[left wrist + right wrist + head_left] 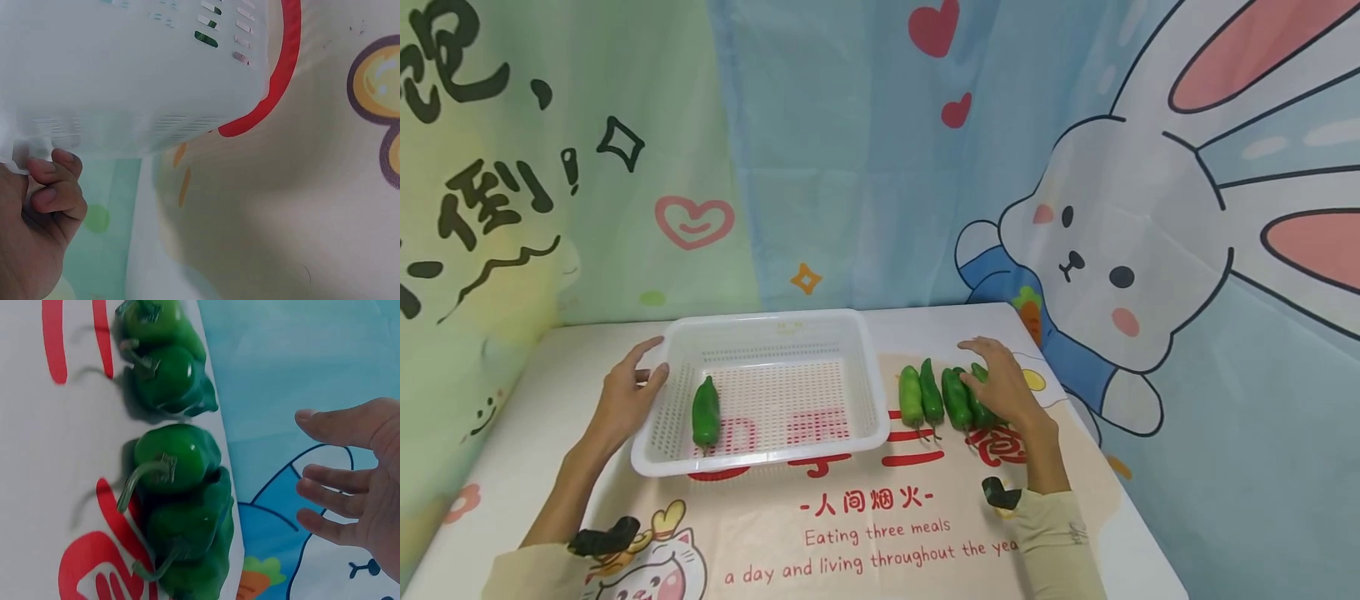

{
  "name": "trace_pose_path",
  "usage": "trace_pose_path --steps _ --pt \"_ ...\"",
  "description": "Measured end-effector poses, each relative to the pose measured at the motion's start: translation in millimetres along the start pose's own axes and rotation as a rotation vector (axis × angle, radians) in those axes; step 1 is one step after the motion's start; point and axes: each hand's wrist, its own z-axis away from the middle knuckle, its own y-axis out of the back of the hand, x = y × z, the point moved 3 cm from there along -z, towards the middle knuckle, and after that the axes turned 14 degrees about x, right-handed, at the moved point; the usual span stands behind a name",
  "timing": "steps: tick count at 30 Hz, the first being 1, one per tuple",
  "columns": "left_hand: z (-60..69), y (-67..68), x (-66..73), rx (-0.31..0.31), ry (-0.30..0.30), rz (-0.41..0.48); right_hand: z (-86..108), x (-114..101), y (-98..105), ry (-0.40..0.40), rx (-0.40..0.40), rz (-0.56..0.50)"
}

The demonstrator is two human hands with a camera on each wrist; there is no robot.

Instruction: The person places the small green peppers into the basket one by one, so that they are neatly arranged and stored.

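Left end: we note the left hand (630, 390) at the rim of the white plastic basket (760, 335), fingers curled; whether they grip, we cannot tell. Inside, near that side, lies one green chili pepper (706, 414). Right of the basket, five more chili peppers (956, 402) lie in a row on the bench (752, 521). We judge them light, firm, slightly slippery; best pinched mid-body, sparing the stems. Right end: the right hand (1002, 387) hovers over the row, fingers spread, holding nothing.

Forearms (568, 479) reach forward, left hand (625, 393) with curled fingers (62, 201), right hand (1003, 387) with fingers parted.
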Motion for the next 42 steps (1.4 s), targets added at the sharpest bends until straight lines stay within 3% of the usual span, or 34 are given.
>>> trace_pose_path --steps 12,27,42 --pt "-1.2 -0.6 -1.5 0.001 -0.006 0.010 7.0 26.3 1.7 -0.020 -0.022 0.088" --pt "-1.4 -1.0 -3.6 -0.008 0.010 0.006 18.9 42.3 0.1 -0.059 -0.104 0.086" --pt "-3.0 -1.0 -4.1 -0.016 0.009 0.000 23.8 50.1 -4.2 -0.053 -0.109 0.060"
